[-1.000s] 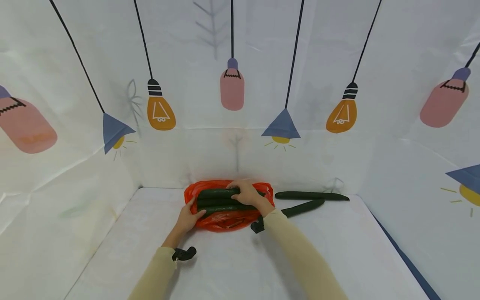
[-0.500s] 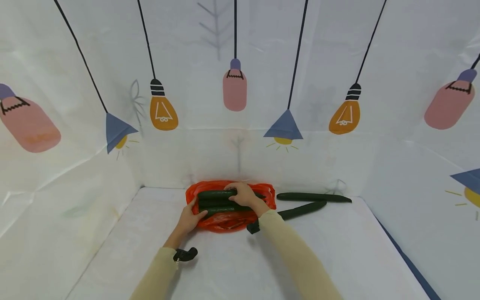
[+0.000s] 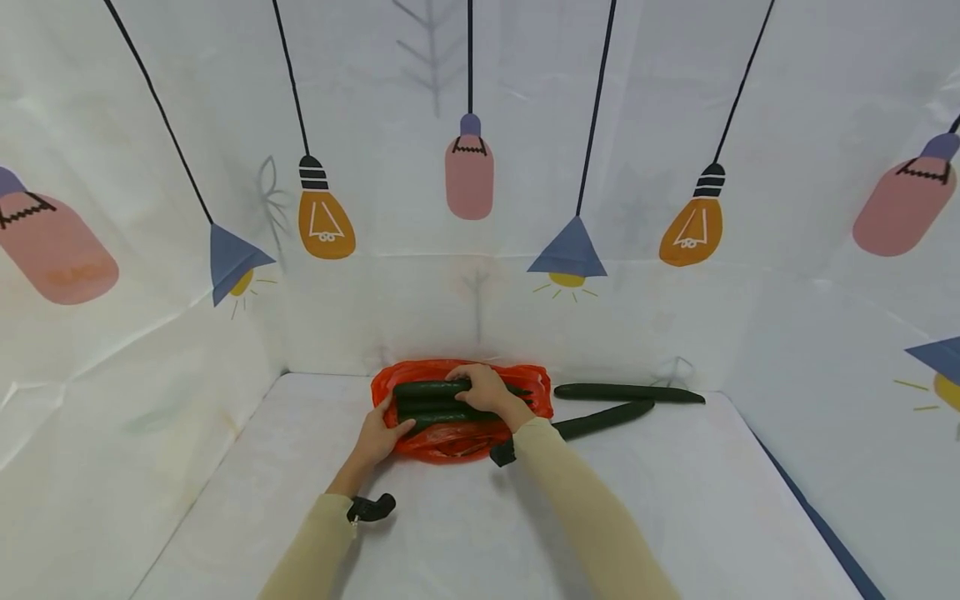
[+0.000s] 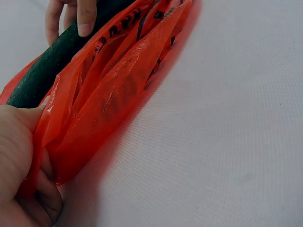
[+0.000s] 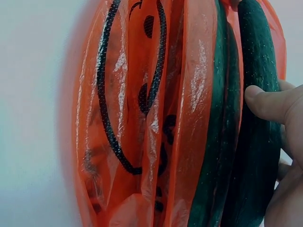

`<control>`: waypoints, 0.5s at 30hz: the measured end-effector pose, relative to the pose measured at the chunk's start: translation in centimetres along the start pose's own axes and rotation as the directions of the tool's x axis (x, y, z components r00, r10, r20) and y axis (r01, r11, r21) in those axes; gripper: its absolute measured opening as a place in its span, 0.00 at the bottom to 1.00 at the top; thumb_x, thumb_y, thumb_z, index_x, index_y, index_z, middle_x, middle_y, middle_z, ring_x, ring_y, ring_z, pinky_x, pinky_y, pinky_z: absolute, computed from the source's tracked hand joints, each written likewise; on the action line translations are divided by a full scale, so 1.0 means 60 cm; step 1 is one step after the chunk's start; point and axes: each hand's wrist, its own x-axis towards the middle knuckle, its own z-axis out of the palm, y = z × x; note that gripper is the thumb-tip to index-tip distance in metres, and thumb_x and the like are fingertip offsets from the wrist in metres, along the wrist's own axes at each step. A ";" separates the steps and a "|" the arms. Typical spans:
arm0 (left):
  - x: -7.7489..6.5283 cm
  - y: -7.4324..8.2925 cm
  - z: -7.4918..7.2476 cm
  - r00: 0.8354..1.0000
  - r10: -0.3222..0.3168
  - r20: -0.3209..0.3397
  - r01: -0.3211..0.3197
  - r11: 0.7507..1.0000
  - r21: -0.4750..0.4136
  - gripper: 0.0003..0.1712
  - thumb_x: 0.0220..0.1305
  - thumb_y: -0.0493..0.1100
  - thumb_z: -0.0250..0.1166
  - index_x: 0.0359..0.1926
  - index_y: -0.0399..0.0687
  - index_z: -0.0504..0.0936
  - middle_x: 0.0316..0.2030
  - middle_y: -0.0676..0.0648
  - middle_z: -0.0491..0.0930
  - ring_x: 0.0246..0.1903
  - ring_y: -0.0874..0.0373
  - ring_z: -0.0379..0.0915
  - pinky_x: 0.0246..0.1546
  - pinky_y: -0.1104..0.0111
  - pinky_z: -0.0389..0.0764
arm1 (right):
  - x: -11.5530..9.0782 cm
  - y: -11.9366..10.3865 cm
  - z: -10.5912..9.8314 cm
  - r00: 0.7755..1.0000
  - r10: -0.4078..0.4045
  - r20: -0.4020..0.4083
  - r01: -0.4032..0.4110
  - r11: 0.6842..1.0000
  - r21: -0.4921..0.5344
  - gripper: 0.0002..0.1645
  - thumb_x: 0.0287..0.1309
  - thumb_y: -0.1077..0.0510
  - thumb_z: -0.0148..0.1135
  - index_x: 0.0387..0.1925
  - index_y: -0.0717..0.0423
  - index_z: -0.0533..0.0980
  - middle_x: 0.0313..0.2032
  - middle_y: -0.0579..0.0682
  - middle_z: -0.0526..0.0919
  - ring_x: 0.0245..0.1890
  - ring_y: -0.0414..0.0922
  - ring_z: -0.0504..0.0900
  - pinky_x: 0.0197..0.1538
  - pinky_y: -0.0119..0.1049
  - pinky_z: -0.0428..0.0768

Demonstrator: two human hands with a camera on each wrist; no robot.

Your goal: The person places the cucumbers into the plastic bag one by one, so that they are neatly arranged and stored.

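Observation:
A red plastic bag [image 3: 450, 451] with black print lies on the table against the back wall, and several dark green cucumbers lie side by side in its opening. My right hand [image 3: 486, 392] grips the rearmost cucumber [image 5: 258, 56], thumb on one side and fingers behind it; the hand covers part of its length. At the bag's left end my left hand [image 3: 375, 435] holds the bag's edge between the thumb and curled fingers, as the left wrist view shows. Its thumb lies close to the end of a cucumber [image 4: 35, 85]. The fingers of this hand are partly hidden behind the plastic.
Two more cucumbers lie right of the bag: a straight one [image 3: 628, 392] along the back wall and a slanted one [image 3: 606, 419] partly behind my right sleeve. White sheeting with printed lamps [image 3: 469, 179] encloses the white table [image 3: 450, 533] at the back and sides.
My right hand has shifted slightly left, and the rearmost cucumber has slid a little left with it. My left hand stays at the bag's left end.

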 end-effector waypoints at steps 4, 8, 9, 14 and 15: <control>0.001 0.000 0.000 1.000 0.016 -0.006 -0.016 1.000 0.000 0.50 0.62 0.44 0.68 0.75 0.36 0.49 0.69 0.32 0.58 0.68 0.37 0.53 0.66 0.46 0.53 | 0.000 0.002 -0.001 1.000 0.001 0.002 -0.001 1.000 0.005 0.20 0.58 0.62 0.68 0.53 0.48 0.80 0.51 0.45 0.82 0.53 0.44 0.77 0.59 0.41 0.73; 0.002 -0.003 0.001 0.999 0.030 -0.014 -0.030 1.000 0.008 0.49 0.62 0.43 0.68 0.75 0.37 0.49 0.69 0.32 0.59 0.67 0.38 0.55 0.66 0.46 0.55 | -0.001 0.004 -0.001 1.000 -0.001 -0.008 0.001 1.000 0.005 0.20 0.57 0.62 0.68 0.52 0.49 0.81 0.50 0.46 0.82 0.53 0.45 0.77 0.58 0.41 0.74; 0.002 -0.003 0.001 0.999 0.034 -0.015 -0.034 0.999 0.011 0.49 0.62 0.43 0.68 0.75 0.36 0.49 0.69 0.32 0.59 0.67 0.38 0.55 0.66 0.46 0.55 | -0.001 0.004 0.000 1.000 0.000 -0.009 0.000 1.000 0.006 0.19 0.57 0.62 0.68 0.52 0.49 0.81 0.50 0.46 0.82 0.53 0.45 0.78 0.58 0.42 0.74; 0.002 -0.005 0.001 0.999 0.050 -0.018 -0.049 0.999 0.020 0.50 0.62 0.44 0.69 0.75 0.36 0.49 0.68 0.31 0.59 0.67 0.38 0.56 0.66 0.46 0.56 | -0.003 0.007 0.005 1.000 0.008 -0.009 -0.008 1.000 0.008 0.19 0.56 0.62 0.69 0.51 0.49 0.81 0.51 0.46 0.82 0.53 0.46 0.77 0.57 0.42 0.74; 0.002 -0.006 0.001 0.998 0.052 -0.019 -0.052 0.998 0.021 0.50 0.62 0.44 0.69 0.74 0.35 0.49 0.68 0.31 0.59 0.66 0.38 0.56 0.65 0.46 0.56 | -0.003 0.007 0.006 1.000 0.008 -0.009 -0.008 1.000 0.008 0.19 0.56 0.62 0.69 0.51 0.49 0.81 0.51 0.46 0.82 0.54 0.46 0.77 0.57 0.42 0.74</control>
